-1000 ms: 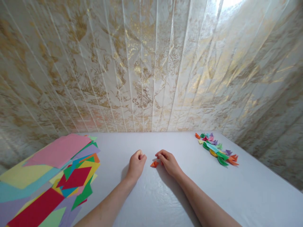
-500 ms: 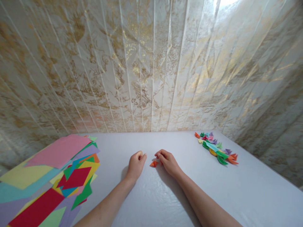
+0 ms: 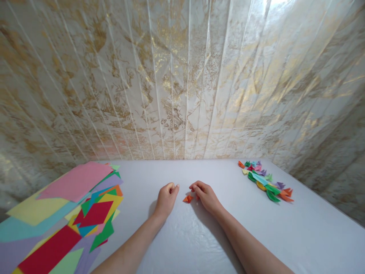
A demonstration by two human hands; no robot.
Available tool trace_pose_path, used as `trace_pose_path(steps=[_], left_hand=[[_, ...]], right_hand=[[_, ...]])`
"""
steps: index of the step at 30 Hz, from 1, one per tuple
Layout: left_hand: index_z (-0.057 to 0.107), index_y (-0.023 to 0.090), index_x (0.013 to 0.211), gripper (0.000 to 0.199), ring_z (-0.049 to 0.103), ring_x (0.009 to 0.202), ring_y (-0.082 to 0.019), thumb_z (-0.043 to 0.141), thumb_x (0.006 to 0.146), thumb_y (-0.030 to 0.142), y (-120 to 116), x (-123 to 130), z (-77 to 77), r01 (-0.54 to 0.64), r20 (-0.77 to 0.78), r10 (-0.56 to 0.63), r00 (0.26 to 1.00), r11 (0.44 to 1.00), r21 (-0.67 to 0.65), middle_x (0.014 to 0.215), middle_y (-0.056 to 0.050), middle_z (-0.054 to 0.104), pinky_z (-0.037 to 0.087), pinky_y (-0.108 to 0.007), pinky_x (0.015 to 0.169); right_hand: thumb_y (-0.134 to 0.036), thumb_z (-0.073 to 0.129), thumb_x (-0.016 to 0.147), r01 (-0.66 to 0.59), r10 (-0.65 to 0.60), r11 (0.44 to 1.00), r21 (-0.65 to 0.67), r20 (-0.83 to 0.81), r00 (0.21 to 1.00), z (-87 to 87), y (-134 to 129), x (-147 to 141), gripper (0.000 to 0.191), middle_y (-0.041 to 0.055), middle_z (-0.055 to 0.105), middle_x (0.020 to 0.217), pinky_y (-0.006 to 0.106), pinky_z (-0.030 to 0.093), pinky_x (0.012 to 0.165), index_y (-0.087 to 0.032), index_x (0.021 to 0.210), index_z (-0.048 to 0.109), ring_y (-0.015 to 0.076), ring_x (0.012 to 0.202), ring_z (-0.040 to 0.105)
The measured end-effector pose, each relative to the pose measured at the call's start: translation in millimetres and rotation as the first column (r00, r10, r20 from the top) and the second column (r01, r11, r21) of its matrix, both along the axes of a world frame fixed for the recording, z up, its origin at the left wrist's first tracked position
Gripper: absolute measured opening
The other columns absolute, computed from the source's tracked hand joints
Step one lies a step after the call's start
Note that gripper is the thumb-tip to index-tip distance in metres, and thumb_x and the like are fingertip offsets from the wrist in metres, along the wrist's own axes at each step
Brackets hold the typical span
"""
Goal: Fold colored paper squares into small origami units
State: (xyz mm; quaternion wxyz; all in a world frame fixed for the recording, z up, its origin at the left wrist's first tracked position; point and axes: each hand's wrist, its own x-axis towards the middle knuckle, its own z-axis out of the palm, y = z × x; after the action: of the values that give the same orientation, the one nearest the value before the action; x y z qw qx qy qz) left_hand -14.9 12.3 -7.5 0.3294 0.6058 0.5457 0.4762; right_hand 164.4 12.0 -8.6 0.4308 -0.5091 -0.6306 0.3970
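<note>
A small folded orange paper piece [image 3: 188, 199] lies on the white table between my two hands. To its left, my left hand [image 3: 168, 198] rests on its side, closed in a fist with the thumb on top; nothing shows in it. My right hand [image 3: 205, 196] is just right of the orange piece, fingers loosely bent and a little apart, holding nothing I can see. Whether its lower fingertips touch the paper I cannot tell.
Sheets of coloured paper, with a pink sheet [image 3: 78, 180] and a red sheet [image 3: 51, 249] on top, spread over the table's left side. Several folded paper pieces [image 3: 273, 193] sit in a cluster at the right. A gold-patterned curtain [image 3: 182, 83] hangs behind the table [image 3: 176, 243].
The camera view has turned slightly left, so everything appears a little further right. Both hands and the orange paper piece keep nearly the same places relative to each other.
</note>
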Motion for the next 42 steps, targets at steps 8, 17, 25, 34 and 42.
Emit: trace_pose_path(steps=[8,17,25,34,42], left_hand=[[0.024,0.023,0.055,0.039,0.024,0.053,-0.01,0.046,0.076,0.048,2.2,0.6,-2.4,0.002,0.014,-0.002,1.0,1.0,-0.017,0.054,0.007,0.022,0.022,-0.025,0.052],[0.025,0.023,0.055,0.04,0.024,0.053,-0.01,0.048,0.076,0.048,3.7,0.7,-3.7,0.021,0.01,-0.02,1.0,0.999,-0.027,0.054,0.007,0.022,0.022,-0.024,0.052],[0.025,0.023,0.055,0.039,0.024,0.052,-0.01,0.048,0.077,0.046,4.3,1.3,-3.3,0.021,0.001,-0.021,1.0,1.0,-0.016,0.054,0.007,0.022,0.022,-0.025,0.052],[0.025,0.023,0.055,0.039,0.024,0.053,-0.011,0.047,0.076,0.047,5.6,0.3,-5.9,0.026,-0.01,-0.026,1.0,0.999,-0.026,0.054,0.007,0.022,0.022,-0.025,0.052],[0.025,0.023,0.056,0.04,0.026,0.054,-0.011,0.047,0.076,0.049,7.4,-0.6,-8.4,0.029,-0.035,-0.03,0.999,0.999,-0.032,0.055,0.007,0.023,0.024,-0.025,0.053]], right_hand=[[-0.05,0.048,0.088,0.022,-0.025,0.999,-0.029,-0.135,0.991,-0.3,3.5,2.4,0.042,0.0028,0.06,0.069,0.025,0.037,0.056,-0.014,0.081,0.069,0.0103,0.053,0.047],[-0.053,0.048,0.088,0.002,-0.007,0.999,-0.036,-0.14,0.99,-3.0,5.3,3.6,0.044,0.0025,0.059,0.069,0.025,0.036,0.056,-0.014,0.081,0.068,0.0106,0.052,0.046],[-0.054,0.049,0.086,0.018,-0.024,0.999,-0.042,-0.14,0.99,3.2,3.4,2.8,0.045,0.0024,0.059,0.068,0.025,0.037,0.056,-0.014,0.079,0.068,0.0105,0.052,0.047],[-0.052,0.048,0.087,0.012,-0.018,0.999,-0.045,-0.13,0.991,1.8,4.7,2.3,0.043,0.0026,0.06,0.069,0.024,0.036,0.054,-0.014,0.079,0.068,0.01,0.05,0.046],[-0.049,0.048,0.088,0.002,-0.009,0.999,-0.052,-0.133,0.991,1.4,6.3,2.3,0.041,0.0031,0.061,0.072,0.024,0.036,0.053,-0.014,0.08,0.067,0.0091,0.05,0.046]])
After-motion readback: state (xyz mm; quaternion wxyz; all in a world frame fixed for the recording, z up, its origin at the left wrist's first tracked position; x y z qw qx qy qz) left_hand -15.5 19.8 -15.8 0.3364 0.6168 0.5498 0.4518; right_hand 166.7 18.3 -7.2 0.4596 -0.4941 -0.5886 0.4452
